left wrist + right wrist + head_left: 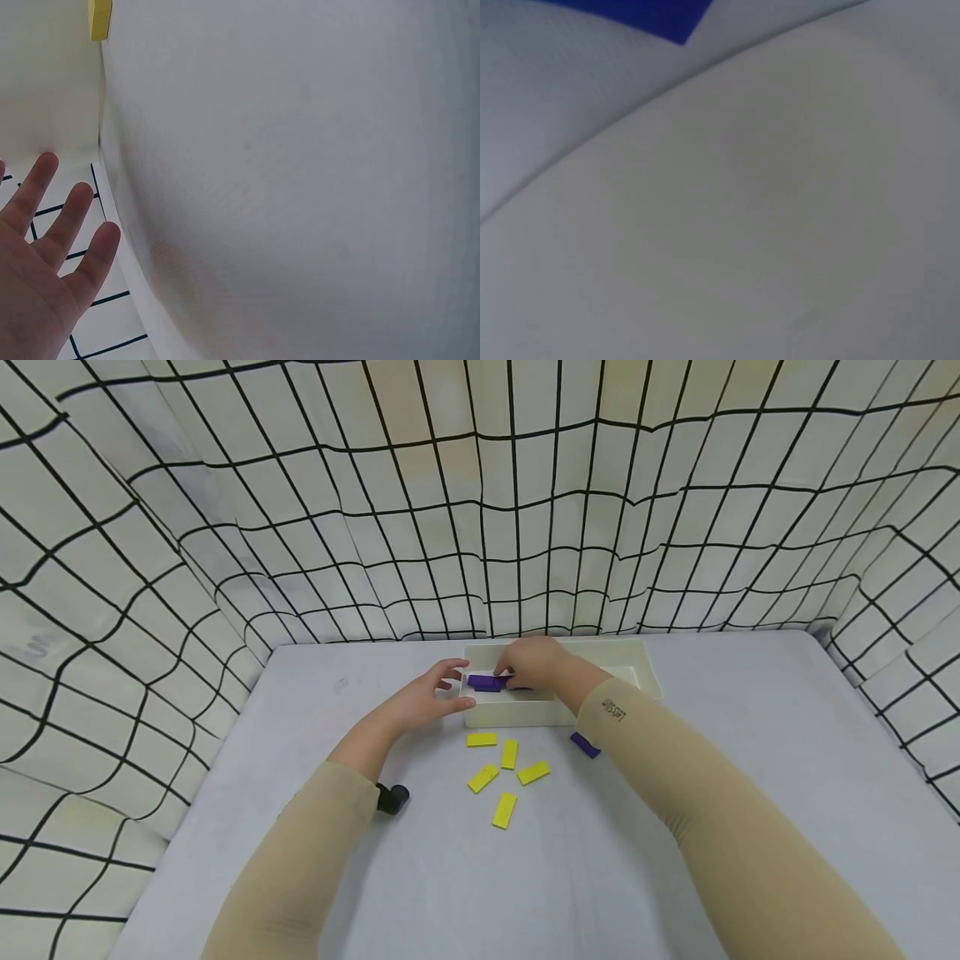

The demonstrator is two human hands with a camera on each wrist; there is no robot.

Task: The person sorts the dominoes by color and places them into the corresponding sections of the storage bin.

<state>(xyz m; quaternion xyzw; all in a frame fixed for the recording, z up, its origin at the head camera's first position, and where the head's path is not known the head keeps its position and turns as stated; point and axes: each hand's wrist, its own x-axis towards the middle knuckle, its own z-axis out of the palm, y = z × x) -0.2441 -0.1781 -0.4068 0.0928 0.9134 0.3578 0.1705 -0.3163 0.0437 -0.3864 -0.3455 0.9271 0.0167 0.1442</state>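
Inside the left end of a white box (pixel 562 714), several purple blocks (pixel 482 682) lie close together. My right hand (pixel 534 662) reaches over the box wall, its curled fingers pinching a purple block at the right of this group; the fingers partly hide it. Beside the box's left end is my left hand (pixel 429 695), fingers spread and thumb near the front corner, holding nothing. In the left wrist view, the fingers of that hand (pixel 45 262) stand apart near the box wall (pixel 49 97). The right wrist view shows mostly the box wall (pixel 727 202); the hand is out of sight there.
Several yellow blocks (pixel 509 754) lie scattered on the white table (pixel 450 893) in front of the box. One loose purple block (pixel 585 745) lies by the right forearm. Black netting (pixel 517 514) over pale walls surrounds the table's back and sides.
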